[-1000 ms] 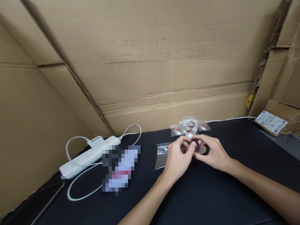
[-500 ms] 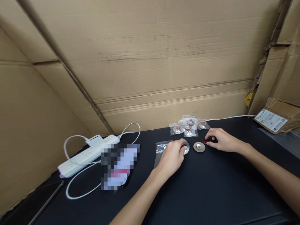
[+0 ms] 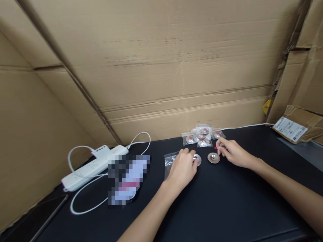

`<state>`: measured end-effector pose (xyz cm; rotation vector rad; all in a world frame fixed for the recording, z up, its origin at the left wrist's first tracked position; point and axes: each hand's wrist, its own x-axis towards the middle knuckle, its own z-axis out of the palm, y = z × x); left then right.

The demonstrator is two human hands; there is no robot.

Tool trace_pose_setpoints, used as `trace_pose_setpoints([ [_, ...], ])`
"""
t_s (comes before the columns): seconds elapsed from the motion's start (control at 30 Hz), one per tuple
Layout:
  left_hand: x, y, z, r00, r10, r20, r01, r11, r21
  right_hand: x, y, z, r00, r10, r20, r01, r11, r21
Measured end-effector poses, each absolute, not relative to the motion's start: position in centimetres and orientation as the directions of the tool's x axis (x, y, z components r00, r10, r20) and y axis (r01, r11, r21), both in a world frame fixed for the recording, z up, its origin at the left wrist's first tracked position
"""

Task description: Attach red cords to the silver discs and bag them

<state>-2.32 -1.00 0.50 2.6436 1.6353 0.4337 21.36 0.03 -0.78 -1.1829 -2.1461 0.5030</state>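
My left hand [image 3: 182, 168] rests on the black table [image 3: 227, 208] with its fingers curled over a small silver disc [image 3: 197, 159]. A second silver disc [image 3: 213, 157] lies bare just to its right. My right hand [image 3: 230, 153] hovers right of that disc, pinching a tiny red piece [image 3: 216, 147] between thumb and fingertips. An empty clear plastic bag [image 3: 169, 161] lies left of my left hand. Behind both hands sits a pile of small clear bags with discs [image 3: 202, 136].
A white power strip [image 3: 93, 166] with a looping white cable [image 3: 83, 205] lies at the left, beside a blurred packet [image 3: 127, 179]. Cardboard walls close off the back and left. A labelled cardboard parcel [image 3: 294, 129] sits at the right, and a dark flat panel [image 3: 42, 218] at the lower left.
My hands, joined over a dark round piece a second ago, have parted. Two discs now lie on the table. My right hand lifted the red piece toward the second disc.
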Motion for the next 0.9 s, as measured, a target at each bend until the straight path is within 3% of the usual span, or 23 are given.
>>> trace_pose_setpoints([
  [0.1,-2.4,-1.1,0.5,0.425,0.87,0.249,0.871,-0.468,0.151,20.7,-0.1,-1.0,-0.406,0.848,0.341,0.59,0.528,-0.61],
  [0.4,-2.0,-1.6,0.5,0.484,0.791,0.374,0.808,-0.568,0.156,20.2,-0.3,-1.1,-0.487,0.81,0.327,0.639,0.586,-0.499],
  [0.63,-1.7,-2.1,0.8,0.488,0.746,0.454,0.774,-0.61,0.169,19.9,-0.6,-0.9,-0.444,0.845,0.298,0.595,0.527,-0.606],
  [0.9,-0.9,-2.6,1.8,0.492,0.765,0.414,0.641,-0.641,0.422,18.5,-1.5,-0.1,-0.352,0.833,0.428,0.415,0.548,-0.726],
])
